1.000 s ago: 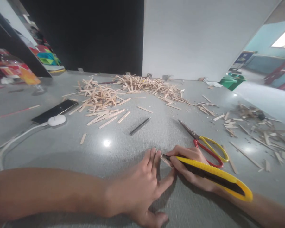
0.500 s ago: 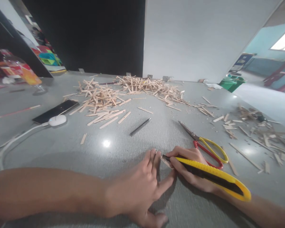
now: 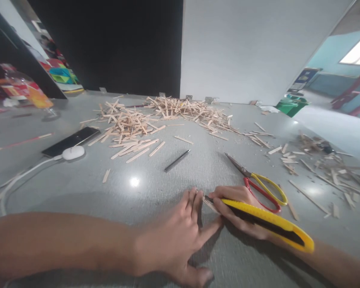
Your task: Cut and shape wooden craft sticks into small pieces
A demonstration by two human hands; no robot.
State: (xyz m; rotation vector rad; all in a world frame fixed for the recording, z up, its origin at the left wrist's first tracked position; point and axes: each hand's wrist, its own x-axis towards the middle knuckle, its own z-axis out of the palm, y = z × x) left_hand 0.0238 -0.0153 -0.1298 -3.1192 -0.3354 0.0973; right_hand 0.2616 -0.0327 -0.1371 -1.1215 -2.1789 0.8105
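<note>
My right hand [image 3: 238, 206] is closed around a yellow and black utility knife [image 3: 270, 218], its handle slanting back to the lower right. The knife's tip meets a small wooden stick [image 3: 210, 206] on the table, partly hidden by the fingers. My left hand [image 3: 180, 232] rests spread on the table, with its fingertips pressing at both ends of that stick and the thumb apart. Just beyond my right hand lie scissors [image 3: 252, 176] with one yellow and one red handle loop. A dark pen [image 3: 177, 161] lies farther forward.
Heaps of wooden sticks [image 3: 129, 124] cover the back of the grey table [image 3: 156, 192]. Cut scraps [image 3: 336, 172] lie at the right. To the left are a phone [image 3: 70, 142], a white charger [image 3: 73, 152] with its cable, and a bottle [image 3: 37, 96]. An upright panel [image 3: 243, 48] stands behind.
The knife and my right hand have shifted very slightly left, and the handle's rear end has moved left and up a little. My left hand stays nearly still.
</note>
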